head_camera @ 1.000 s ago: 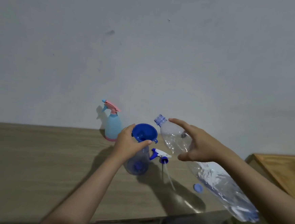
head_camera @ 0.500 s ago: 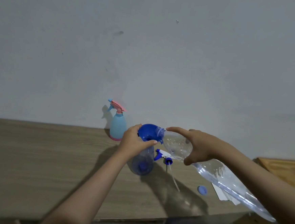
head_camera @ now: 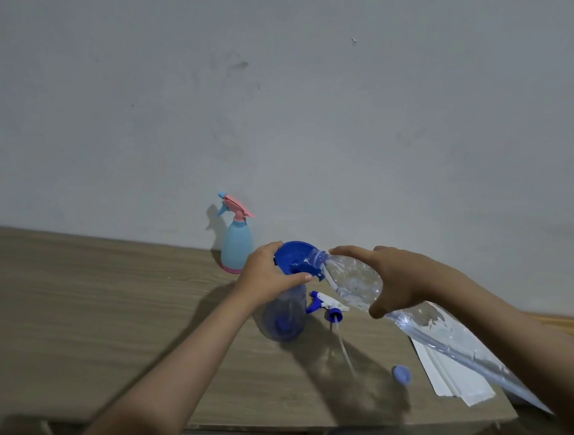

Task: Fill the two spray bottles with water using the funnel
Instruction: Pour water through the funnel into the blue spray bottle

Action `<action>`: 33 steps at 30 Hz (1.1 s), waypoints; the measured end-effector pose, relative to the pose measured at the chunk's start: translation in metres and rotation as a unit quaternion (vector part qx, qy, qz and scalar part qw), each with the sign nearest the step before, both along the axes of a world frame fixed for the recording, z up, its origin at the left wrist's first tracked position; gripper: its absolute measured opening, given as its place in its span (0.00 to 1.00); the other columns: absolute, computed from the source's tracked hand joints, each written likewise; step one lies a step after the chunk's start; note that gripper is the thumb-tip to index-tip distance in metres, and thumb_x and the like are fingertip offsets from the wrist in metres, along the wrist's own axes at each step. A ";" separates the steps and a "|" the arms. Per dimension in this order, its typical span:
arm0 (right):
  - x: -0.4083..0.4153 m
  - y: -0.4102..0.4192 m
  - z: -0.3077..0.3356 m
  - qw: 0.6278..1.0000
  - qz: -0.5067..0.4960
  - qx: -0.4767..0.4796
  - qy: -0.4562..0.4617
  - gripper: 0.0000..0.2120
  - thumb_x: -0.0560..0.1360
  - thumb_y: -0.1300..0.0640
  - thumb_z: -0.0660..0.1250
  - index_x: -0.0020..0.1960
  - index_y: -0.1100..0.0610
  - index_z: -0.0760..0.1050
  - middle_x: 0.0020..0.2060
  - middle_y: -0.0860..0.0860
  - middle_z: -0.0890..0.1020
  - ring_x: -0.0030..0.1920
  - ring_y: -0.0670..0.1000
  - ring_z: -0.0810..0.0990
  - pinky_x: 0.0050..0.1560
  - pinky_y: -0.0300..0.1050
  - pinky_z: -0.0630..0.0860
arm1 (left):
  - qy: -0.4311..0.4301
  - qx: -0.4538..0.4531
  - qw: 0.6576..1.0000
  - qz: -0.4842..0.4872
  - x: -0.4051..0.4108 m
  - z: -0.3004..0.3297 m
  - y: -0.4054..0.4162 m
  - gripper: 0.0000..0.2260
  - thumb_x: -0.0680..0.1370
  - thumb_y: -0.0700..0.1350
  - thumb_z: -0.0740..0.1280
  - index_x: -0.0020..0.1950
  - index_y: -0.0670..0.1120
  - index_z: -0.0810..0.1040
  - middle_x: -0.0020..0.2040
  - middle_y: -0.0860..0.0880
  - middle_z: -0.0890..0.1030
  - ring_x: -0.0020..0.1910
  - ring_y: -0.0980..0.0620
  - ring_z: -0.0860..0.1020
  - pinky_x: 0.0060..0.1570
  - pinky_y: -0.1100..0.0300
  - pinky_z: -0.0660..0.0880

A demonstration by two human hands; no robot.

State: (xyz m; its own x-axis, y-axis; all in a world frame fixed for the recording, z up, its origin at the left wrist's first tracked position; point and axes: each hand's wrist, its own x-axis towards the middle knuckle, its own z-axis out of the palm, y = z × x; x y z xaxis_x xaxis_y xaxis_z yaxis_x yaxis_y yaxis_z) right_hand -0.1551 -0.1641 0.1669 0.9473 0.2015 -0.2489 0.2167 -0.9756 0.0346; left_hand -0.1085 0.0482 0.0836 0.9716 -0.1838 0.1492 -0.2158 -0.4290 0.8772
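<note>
A blue funnel [head_camera: 294, 257] sits in the neck of a clear spray bottle [head_camera: 284, 316] standing on the wooden table [head_camera: 83, 304]. My left hand [head_camera: 267, 274] grips the funnel and bottle neck. My right hand [head_camera: 394, 280] grips a large clear water bottle [head_camera: 352, 281], tilted with its open mouth over the funnel's rim; water runs into the funnel. The bottle's blue-white spray head [head_camera: 327, 303] with its tube lies on the table just right of it. A second spray bottle [head_camera: 237, 244], light blue with a pink trigger, stands by the wall.
A small blue cap [head_camera: 402, 374] lies on the table at the right. White paper sheets [head_camera: 451, 378] lie near the table's right edge under the water bottle. A grey wall rises behind. Another wooden surface [head_camera: 566, 321] shows at far right.
My right hand lowered and tipped the water bottle until its mouth reached the funnel, and water now flows in. My left hand kept holding the funnel.
</note>
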 end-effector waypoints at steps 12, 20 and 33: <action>0.000 -0.011 -0.019 0.993 0.003 0.103 -0.049 0.52 0.61 0.49 0.75 0.67 0.24 0.42 0.49 0.50 0.73 0.45 0.51 0.76 0.43 0.45 0.75 | 0.024 -0.008 1.000 -0.002 0.005 0.000 0.000 0.30 0.66 0.50 0.78 0.65 0.47 0.71 0.51 0.56 0.74 0.49 0.58 0.72 0.46 0.66 0.69; 0.005 -0.021 -0.039 0.911 0.021 0.364 -0.194 0.51 0.60 0.52 0.77 0.71 0.30 0.51 0.60 0.49 0.72 0.57 0.47 0.74 0.47 0.50 0.80 | 0.030 -0.010 0.999 0.011 0.009 -0.005 -0.002 0.30 0.64 0.51 0.79 0.62 0.50 0.72 0.49 0.59 0.75 0.52 0.56 0.74 0.48 0.64 0.72; 0.026 -0.069 -0.100 0.754 -0.032 0.496 -0.430 0.55 0.61 0.61 0.81 0.76 0.43 0.50 0.60 0.56 0.70 0.59 0.54 0.76 0.54 0.45 0.79 | 0.040 0.013 0.998 0.044 0.011 -0.010 -0.010 0.37 0.62 0.53 0.79 0.67 0.46 0.69 0.58 0.51 0.77 0.57 0.51 0.77 0.57 0.53 0.77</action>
